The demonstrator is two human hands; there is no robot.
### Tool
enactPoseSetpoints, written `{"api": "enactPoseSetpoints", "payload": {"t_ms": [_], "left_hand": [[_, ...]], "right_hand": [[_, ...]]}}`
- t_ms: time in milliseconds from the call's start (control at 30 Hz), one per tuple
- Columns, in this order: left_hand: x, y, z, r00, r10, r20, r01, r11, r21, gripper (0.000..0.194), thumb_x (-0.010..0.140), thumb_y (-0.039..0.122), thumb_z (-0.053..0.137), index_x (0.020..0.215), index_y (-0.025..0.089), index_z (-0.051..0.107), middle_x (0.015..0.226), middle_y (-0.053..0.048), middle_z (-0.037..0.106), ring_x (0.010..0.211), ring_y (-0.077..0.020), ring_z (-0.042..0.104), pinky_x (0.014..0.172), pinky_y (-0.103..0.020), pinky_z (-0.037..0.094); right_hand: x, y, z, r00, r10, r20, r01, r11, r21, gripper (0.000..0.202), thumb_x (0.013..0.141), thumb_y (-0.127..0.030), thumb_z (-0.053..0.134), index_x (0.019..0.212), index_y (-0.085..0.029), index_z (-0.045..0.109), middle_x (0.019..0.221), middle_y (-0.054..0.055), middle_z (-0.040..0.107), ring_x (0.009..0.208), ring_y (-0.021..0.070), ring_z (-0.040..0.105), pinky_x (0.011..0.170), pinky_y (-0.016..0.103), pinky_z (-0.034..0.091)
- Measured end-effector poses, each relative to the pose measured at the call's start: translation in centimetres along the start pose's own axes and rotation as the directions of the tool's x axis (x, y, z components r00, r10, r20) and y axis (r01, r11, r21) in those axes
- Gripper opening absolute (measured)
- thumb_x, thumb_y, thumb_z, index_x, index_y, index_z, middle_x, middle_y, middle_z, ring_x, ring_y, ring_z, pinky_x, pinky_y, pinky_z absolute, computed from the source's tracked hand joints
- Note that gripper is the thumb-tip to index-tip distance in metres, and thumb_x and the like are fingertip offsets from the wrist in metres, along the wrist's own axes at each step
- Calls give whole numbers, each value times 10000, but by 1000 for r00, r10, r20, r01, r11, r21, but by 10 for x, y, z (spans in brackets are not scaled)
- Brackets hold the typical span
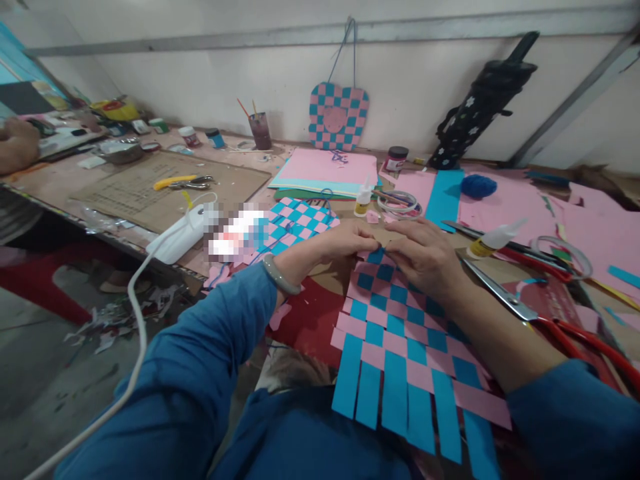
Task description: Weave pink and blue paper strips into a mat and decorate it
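A checkered mat of woven pink and blue paper strips [395,325] slopes from the table edge toward my lap, its blue strip ends loose at the bottom. At its top edge, my left hand [347,241] pinches the paper between thumb and fingers. Close beside it, my right hand [425,257] also pinches the top edge, its forearm crossing over the mat's right side. The fingertips of both hands nearly meet at a small blue piece. Behind my left hand lies another checkered piece [300,220] with blue cord on it.
Open scissors with red handles [520,307] and a glue bottle [493,239] lie at the right. Another glue bottle [363,200], stacked paper [325,170] and blue yarn [479,187] are behind. A white power strip [183,233] is left; another person's hand [19,143] shows far left.
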State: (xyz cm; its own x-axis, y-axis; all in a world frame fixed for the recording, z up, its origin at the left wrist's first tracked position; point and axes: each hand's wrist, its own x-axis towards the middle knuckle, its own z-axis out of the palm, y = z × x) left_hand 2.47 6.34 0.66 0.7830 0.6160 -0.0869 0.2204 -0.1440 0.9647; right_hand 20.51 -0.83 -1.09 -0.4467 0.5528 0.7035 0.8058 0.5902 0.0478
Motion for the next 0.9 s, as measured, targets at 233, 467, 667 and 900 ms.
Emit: {"api": "enactPoseSetpoints", "payload": {"t_ms": [233,467,667,900], "left_hand": [[4,-3,1,999,24,-42,-22,998,59,264,673,337,534,500,158,444,501,55,342,498,-60,288,501,-224,192],[4,-1,3,997,-7,-74,8,1000,15,210,658,261,528,491,150,467,510,55,352,517,-62,315,525,-219,225],[2,0,3,998,19,-57,-17,999,40,190,658,265,508,512,151,464,527,49,375,528,-65,322,524,-221,225],[-1,1,4,997,64,-38,-63,997,37,298,700,325,542,494,164,398,526,49,313,531,-63,280,506,-226,179]], "right_hand": [[-1,2,-1,999,-10,34,10,1000,7,138,878,-219,521,804,-220,638,1135,67,669,1046,233,619,957,457,441],[-1,1,-2,998,-17,58,15,999,35,133,879,-220,521,806,-222,632,1136,68,669,1047,232,623,953,458,448],[0,-1,-2,998,2,61,-8,995,103,101,859,-204,528,808,-221,613,1099,71,679,1043,231,624,939,458,454],[1,3,0,994,91,58,-102,971,218,115,813,-289,615,881,-197,603,1054,116,679,1014,263,631,841,452,509]]}}
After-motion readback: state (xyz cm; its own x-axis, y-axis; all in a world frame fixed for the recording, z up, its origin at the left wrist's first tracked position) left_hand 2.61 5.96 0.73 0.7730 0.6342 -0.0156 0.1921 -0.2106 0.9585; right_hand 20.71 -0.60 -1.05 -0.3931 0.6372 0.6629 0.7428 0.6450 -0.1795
